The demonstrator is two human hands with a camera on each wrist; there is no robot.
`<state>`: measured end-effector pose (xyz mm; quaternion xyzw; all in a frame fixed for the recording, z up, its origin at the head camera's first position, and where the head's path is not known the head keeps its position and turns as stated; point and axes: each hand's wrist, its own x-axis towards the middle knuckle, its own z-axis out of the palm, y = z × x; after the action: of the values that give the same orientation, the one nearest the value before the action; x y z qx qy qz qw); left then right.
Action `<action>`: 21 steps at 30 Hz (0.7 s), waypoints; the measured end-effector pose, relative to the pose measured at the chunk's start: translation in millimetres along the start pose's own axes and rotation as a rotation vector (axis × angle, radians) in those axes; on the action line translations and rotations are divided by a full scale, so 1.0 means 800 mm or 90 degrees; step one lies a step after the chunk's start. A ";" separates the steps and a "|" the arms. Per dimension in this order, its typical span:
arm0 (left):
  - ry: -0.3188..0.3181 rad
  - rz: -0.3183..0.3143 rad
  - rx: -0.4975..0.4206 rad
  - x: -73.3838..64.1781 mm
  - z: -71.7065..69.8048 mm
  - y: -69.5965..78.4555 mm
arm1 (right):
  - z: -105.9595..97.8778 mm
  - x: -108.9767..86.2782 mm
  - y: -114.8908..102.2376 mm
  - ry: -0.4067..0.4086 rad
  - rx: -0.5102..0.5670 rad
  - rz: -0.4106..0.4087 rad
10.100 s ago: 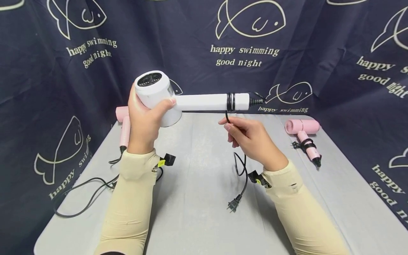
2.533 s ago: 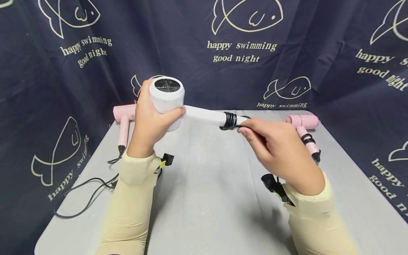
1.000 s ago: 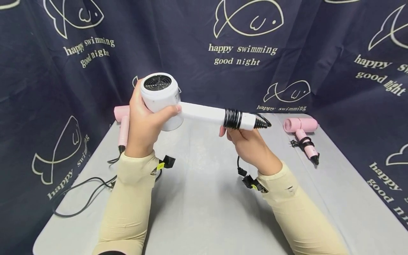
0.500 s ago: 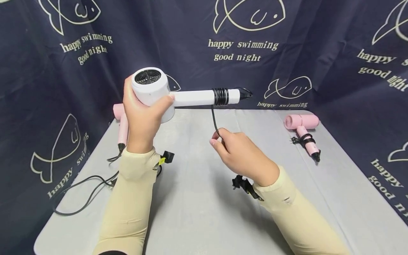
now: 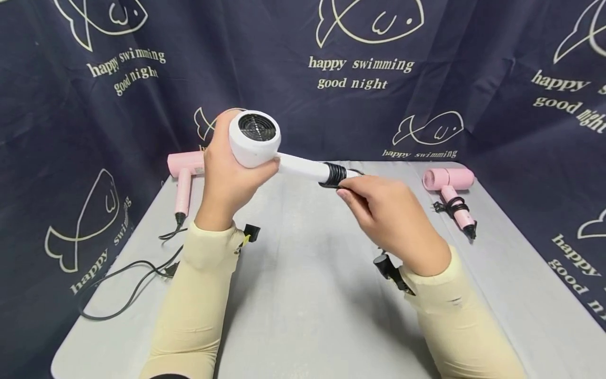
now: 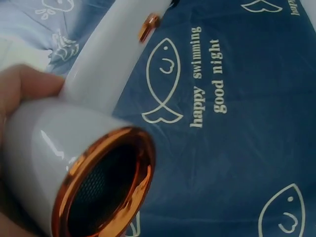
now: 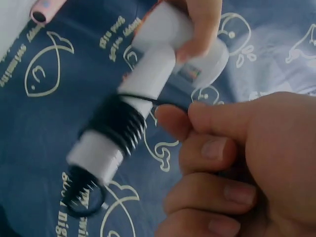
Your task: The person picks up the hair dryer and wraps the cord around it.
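In the head view a white hair dryer [image 5: 303, 166] hangs above the table, its round grille turned up toward the camera. My left hand [image 5: 232, 168] grips the dryer's head, thumb across the front. The left wrist view shows the copper-coloured ring [image 6: 143, 182] round its outlet and a copper switch [image 6: 149, 27] on the handle. Several turns of black power cord [image 7: 116, 121] wrap the handle near its end. With thumb and forefinger, my right hand [image 5: 393, 218] pinches the cord's free part beside the wraps. The plug end is mostly hidden behind the right wrist.
On the table [image 5: 303, 316] a pink hair dryer [image 5: 184, 181] lies at the back left, its cord [image 5: 137, 295] loosely looped toward the left edge. Another pink hair dryer [image 5: 450, 181], cord wrapped round its handle, lies at the back right. A dark printed curtain [image 5: 265, 63] surrounds the table.
More turns of cord are on the handle than ten seconds ago. Since half a second ago the white dryer has tilted and shifted right, and my right hand has risen to the handle's end.
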<state>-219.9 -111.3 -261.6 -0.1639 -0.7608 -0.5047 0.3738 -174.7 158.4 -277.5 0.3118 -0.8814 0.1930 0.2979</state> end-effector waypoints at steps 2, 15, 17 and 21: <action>-0.038 0.011 0.005 -0.001 -0.002 -0.002 | -0.005 0.000 0.005 0.024 0.010 -0.020; -0.165 -0.005 -0.181 -0.002 -0.022 0.030 | -0.028 0.002 0.026 0.032 0.152 -0.025; -0.171 0.000 -0.207 -0.002 -0.021 0.027 | -0.031 0.003 0.030 0.009 0.197 -0.025; -0.183 0.004 -0.236 -0.001 -0.018 0.017 | -0.035 0.003 0.040 -0.031 0.263 -0.030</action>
<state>-205.0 -117.7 -250.3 -0.3022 -0.6997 -0.6064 0.2268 -185.8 195.2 -259.9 0.3916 -0.8223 0.3551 0.2107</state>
